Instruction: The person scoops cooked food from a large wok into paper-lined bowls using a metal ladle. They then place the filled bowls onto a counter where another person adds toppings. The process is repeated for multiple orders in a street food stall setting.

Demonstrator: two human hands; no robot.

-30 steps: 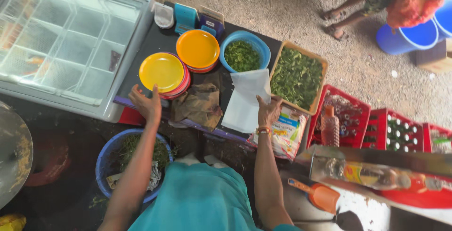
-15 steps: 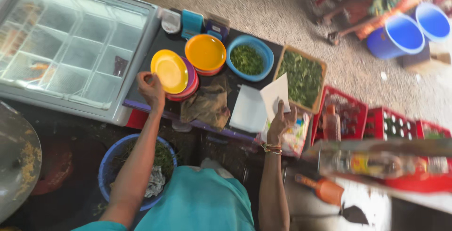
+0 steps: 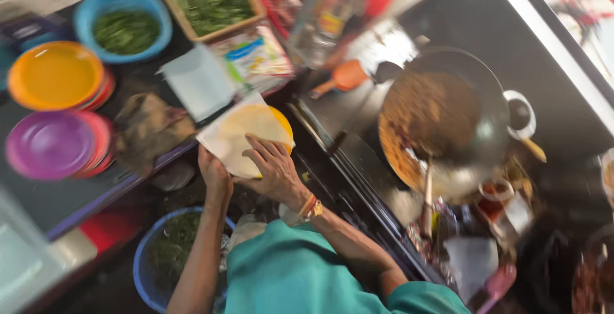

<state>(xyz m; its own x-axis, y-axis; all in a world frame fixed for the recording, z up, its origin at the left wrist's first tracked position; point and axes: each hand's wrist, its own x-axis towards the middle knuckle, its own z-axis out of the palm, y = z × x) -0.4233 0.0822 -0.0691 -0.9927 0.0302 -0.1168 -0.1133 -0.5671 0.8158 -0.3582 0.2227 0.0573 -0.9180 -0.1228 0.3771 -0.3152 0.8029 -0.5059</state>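
At the stall counter, in the head view, the left hand (image 3: 215, 176) is gripping the near-left edge of a yellow plate (image 3: 259, 128), fingers closed under it, while the right hand (image 3: 274, 168) is lying flat and spread on a sheet of white paper (image 3: 224, 138) that is covering the plate. To line it well, the paper wants pressing down centred, the plate kept level (the frame is blurry, so the edges are hard to read). The plate is sitting just ahead of both hands, above the gap between the counter and the stove. A wok (image 3: 441, 122) of fried food is waiting to the right; stacked purple plates (image 3: 51, 144) and orange plates (image 3: 56, 74) are resting well left.
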